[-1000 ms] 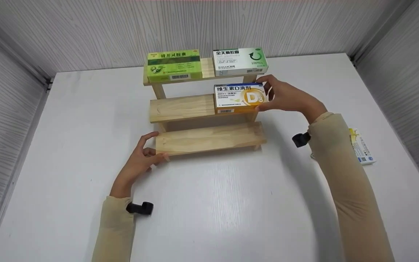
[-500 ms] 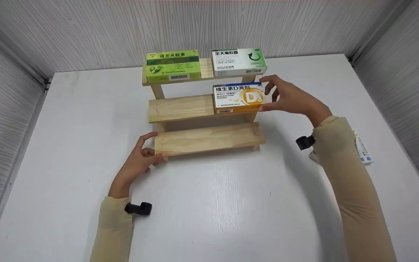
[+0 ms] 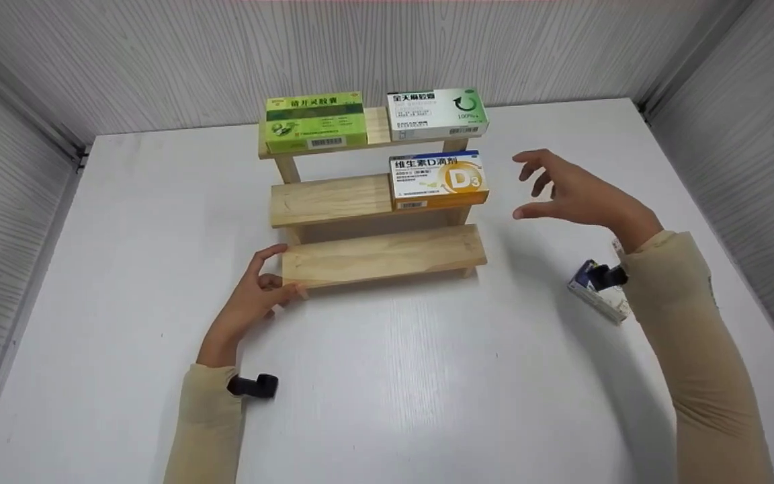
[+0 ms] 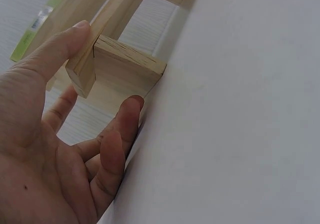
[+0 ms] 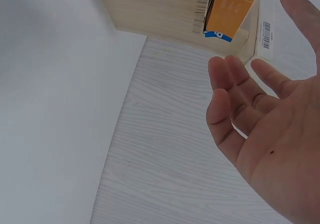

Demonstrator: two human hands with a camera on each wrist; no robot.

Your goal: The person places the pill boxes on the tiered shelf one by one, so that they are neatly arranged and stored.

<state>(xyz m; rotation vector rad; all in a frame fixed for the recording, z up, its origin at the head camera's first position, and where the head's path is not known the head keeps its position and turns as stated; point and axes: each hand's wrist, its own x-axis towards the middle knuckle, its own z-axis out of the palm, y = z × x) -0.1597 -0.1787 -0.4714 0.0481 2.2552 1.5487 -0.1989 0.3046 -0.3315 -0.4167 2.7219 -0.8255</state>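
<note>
A three-step wooden display rack (image 3: 380, 257) stands on the white table. My left hand (image 3: 250, 296) holds the left end of its lowest step, the thumb at the front edge and the index finger at the back; the left wrist view shows the thumb (image 4: 62, 47) against the board. My right hand (image 3: 575, 191) is in the air to the right of the rack, fingers spread and nothing in it. Nearest to it, on the middle step's right end, lies an orange-and-white vitamin D medicine box (image 3: 437, 180). In the right wrist view the orange box end (image 5: 229, 12) is apart from the fingertips.
On the top step lie a green medicine box (image 3: 316, 122) at left and a white-and-green one (image 3: 436, 113) at right. Another medicine box (image 3: 592, 292) is on the table, partly behind the right forearm. A grained wall (image 3: 360, 47) rises behind the rack.
My right hand has let go of the vitamin D box and drawn back to the right. The box stays on the middle step. My left hand keeps its hold on the rack.
</note>
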